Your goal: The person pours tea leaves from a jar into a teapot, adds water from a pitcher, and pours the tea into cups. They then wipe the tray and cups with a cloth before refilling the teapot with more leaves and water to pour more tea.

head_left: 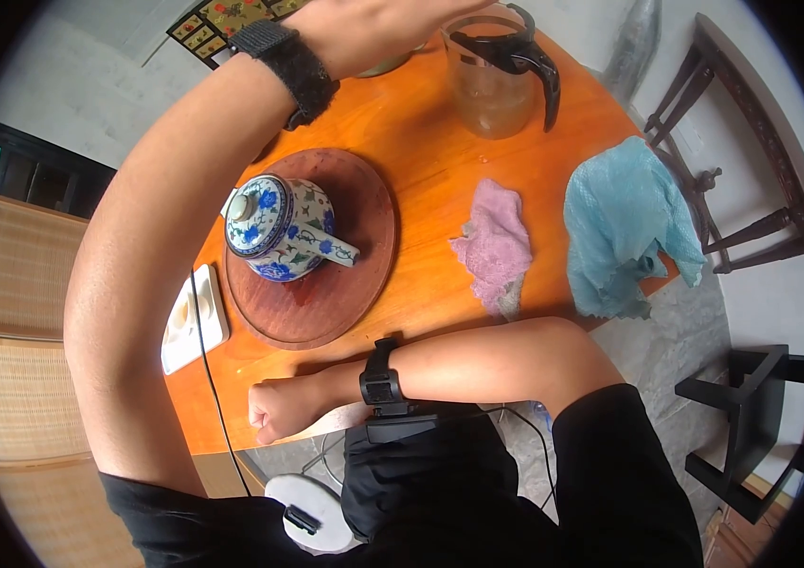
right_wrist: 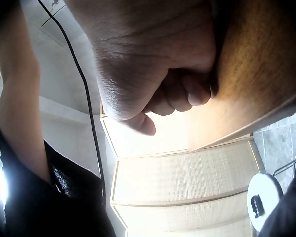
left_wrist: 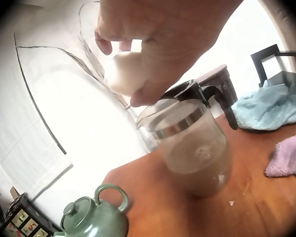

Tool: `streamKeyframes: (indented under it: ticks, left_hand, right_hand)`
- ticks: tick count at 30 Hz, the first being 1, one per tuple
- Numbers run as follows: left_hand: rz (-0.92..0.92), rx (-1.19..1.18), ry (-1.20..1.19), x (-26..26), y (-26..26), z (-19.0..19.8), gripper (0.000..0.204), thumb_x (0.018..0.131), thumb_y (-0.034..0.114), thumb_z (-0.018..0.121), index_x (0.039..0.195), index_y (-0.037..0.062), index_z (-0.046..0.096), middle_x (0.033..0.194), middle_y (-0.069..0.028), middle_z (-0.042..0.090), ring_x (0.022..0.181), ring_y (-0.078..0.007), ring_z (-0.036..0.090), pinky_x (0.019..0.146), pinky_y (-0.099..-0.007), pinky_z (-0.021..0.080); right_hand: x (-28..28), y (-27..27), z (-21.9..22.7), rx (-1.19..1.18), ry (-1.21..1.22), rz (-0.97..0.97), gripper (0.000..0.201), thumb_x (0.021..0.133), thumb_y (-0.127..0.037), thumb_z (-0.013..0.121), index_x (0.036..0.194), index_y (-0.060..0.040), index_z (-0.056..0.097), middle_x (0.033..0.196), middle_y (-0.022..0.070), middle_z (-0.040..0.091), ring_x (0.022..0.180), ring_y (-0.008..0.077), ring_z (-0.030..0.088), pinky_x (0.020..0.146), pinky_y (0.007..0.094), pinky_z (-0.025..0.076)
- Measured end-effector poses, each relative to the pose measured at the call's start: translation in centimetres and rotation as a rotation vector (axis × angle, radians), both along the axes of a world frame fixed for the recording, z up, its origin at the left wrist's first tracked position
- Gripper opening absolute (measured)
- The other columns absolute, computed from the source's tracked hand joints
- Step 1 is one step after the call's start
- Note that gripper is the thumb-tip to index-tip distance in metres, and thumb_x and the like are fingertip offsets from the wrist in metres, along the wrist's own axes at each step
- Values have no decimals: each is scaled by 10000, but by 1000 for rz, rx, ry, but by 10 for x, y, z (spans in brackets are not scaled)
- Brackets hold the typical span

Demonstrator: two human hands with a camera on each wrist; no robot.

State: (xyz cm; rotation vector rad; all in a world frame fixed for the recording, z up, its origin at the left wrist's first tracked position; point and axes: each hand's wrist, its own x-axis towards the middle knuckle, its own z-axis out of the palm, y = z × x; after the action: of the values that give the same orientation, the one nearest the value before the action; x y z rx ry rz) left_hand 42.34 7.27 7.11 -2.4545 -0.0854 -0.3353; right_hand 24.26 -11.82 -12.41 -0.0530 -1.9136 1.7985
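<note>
Head view: your left hand (head_left: 364,28) raised at far table edge, beside glass pitcher (head_left: 495,71); its fingers out of frame. Your right hand (head_left: 274,409) fisted, holds nothing, rests on near edge of orange table (head_left: 430,170). Between hands: blue-white teapot (head_left: 281,227) on round wooden tray (head_left: 345,275). Right of both hands: pink cloth (head_left: 495,244), blue cloth (head_left: 625,227).

Left wrist view: left hand fingers (left_wrist: 153,91) pinch pale rounded object (left_wrist: 126,73) just above pitcher rim. Green teapot (left_wrist: 91,219) below hand.

Right wrist view: right fist (right_wrist: 148,64) curled, against table edge.
</note>
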Motion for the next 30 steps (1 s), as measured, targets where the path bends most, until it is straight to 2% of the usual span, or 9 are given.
streamKeyframes:
  ticks: [8, 17, 20, 25, 30]
  left_hand:
    - [-13, -68, -20, 1, -2, 1, 162, 918, 107, 479, 1064, 88, 546, 967, -62, 501, 896, -223, 454, 784, -381, 325]
    - [81, -77, -70, -2, -14, 2, 194, 931, 149, 481, 1095, 68, 546, 994, -81, 525, 920, -238, 475, 794, -395, 334]
    - [185, -86, -61, 0, -23, 7, 194, 923, 141, 493, 1095, 69, 547, 1000, -83, 525, 919, -237, 473, 793, -390, 333]
    - [132, -45, -47, 3, -4, -1, 191, 917, 130, 494, 1090, 73, 549, 1005, -83, 527, 925, -234, 473, 794, -384, 331]
    - [131, -68, -58, 2, -8, 3, 218, 896, 100, 516, 1109, 65, 551, 1017, -84, 533, 942, -234, 477, 798, -382, 334]
  right_hand:
    - [-3, 0, -3, -9, -5, 1, 386, 737, -108, 610, 508, -4, 318, 474, 41, 273, 459, 129, 269, 455, 377, 236]
    - [1, 0, 1, -1, -14, -3, 376, 731, -106, 607, 508, 0, 324, 468, 47, 289, 455, 137, 274, 455, 379, 240]
    - [0, 1, 1, 3, -16, 5, 372, 727, -107, 608, 506, 0, 327, 464, 48, 295, 452, 135, 280, 453, 378, 243]
    - [0, 0, -1, 10, -11, 5, 372, 724, -107, 609, 503, -4, 328, 461, 46, 293, 451, 129, 284, 451, 377, 243]
    - [-2, 1, -1, 16, -13, 7, 387, 738, -117, 616, 504, -5, 329, 463, 42, 292, 453, 129, 282, 452, 377, 241]
